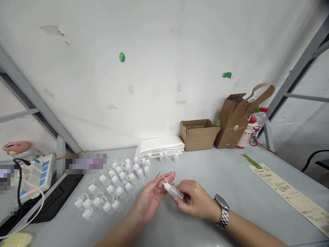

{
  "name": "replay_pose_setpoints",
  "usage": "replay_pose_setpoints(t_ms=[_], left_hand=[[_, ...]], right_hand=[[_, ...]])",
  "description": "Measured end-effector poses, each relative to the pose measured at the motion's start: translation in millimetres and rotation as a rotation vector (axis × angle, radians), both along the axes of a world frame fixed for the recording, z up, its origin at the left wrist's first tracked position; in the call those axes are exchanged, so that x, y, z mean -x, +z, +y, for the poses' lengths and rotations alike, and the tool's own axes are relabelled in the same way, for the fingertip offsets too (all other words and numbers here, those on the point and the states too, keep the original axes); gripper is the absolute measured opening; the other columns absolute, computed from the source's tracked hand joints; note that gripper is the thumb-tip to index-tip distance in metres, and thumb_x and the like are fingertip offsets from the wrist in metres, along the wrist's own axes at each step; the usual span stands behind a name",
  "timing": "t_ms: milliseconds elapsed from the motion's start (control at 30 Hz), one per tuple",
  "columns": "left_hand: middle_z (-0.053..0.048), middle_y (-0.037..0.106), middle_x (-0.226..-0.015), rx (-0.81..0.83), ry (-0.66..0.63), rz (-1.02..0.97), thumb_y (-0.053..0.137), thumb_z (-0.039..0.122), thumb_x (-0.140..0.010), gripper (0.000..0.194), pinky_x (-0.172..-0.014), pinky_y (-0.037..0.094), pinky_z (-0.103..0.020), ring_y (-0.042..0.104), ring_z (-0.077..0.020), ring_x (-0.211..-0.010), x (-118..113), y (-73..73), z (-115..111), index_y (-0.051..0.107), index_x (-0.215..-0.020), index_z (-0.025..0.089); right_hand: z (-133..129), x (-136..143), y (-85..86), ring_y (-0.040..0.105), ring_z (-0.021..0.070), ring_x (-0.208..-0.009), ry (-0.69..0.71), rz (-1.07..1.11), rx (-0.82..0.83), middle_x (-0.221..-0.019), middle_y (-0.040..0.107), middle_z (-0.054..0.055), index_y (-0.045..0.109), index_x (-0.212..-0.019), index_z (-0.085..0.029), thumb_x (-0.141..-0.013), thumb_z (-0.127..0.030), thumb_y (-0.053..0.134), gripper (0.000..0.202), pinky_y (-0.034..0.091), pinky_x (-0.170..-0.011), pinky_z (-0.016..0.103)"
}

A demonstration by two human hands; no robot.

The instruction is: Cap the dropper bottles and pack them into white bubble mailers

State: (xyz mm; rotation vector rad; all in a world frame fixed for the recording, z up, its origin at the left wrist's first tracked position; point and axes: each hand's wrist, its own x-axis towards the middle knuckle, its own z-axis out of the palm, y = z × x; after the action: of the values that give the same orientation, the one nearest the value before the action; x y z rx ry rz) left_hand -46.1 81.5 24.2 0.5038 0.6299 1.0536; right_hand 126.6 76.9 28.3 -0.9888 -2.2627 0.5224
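Above the grey tabletop (221,171), beside rows of small white squeeze bottles (113,185). Both hands clamped on one dropper bottle (174,191): right hand (196,200) on the body, left hand (151,195) pinching the tip. Probably light, soft-walled, slick; best gripped mid-body.

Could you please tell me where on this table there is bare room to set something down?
The widest free patch of the table lies between the right hand, the cardboard box and the long paper slip. It is crowded left of the left hand, where small white bottles stand packed.
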Motion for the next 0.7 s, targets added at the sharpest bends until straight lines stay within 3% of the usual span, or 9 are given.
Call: replay_pose_setpoints(t_ms=[200, 400, 567, 700], left_hand=[[-0.013, 0.068, -0.11, -0.096, 0.144, 0.185, 0.058, 0.029, -0.083, 0.022, -0.106, 0.032, -0.038, 0.058, -0.0255, -0.11, 0.6, -1.0, 1.3, 0.068, -0.093, 0.011], [-0.012, 0.069, -0.109, -0.104, 0.303, 0.234, 0.062, 0.031, -0.08, 0.032, -0.105, 0.032, -0.039, 0.059, -0.0254, -0.108, 2.2, -0.9, 0.0, 0.06, -0.107, 0.015], [-0.013, 0.068, -0.109, -0.121, 0.278, 0.228, 0.056, 0.036, -0.084, 0.041, -0.104, 0.03, -0.042, 0.06, -0.0265, -0.107, 1.1, 1.6, -2.3, 0.05, -0.118, 0.015], [-0.013, 0.07, -0.103, -0.187, 0.252, 0.294, 0.053, 0.039, -0.084, 0.045, -0.103, 0.03, -0.044, 0.061, -0.028, -0.105, 0.6, 6.4, -5.0, 0.047, -0.122, 0.014]], right_hand=[[2.0, -3.7, 4.1, 0.041, 0.0097, -0.05, -0.087, 0.1, 0.043, -0.054, 0.044, -0.004, 0.041, -0.059, -0.02, -0.076, -0.022, 0.049, 0.02, 0.034, -0.051, 0.021], [-1.0, -0.4, 3.6, 0.038, 0.0086, -0.048, 0.053, 0.036, 0.087, -0.051, 0.039, -0.006, 0.037, -0.054, -0.02, -0.07, -0.019, 0.051, 0.021, 0.032, -0.05, 0.021], [-2.5, 2.6, 0.7, 0.036, 0.0081, -0.048, 0.13, 0.017, 0.143, -0.05, 0.036, -0.007, 0.032, -0.054, -0.021, -0.065, -0.016, 0.053, 0.024, 0.03, -0.049, 0.02], [-2.9, 2.3, 2.8, 0.034, 0.0076, -0.047, 0.074, 0.051, 0.171, -0.05, 0.035, -0.007, 0.031, -0.053, -0.021, -0.065, -0.018, 0.052, 0.024, 0.028, -0.048, 0.02]])
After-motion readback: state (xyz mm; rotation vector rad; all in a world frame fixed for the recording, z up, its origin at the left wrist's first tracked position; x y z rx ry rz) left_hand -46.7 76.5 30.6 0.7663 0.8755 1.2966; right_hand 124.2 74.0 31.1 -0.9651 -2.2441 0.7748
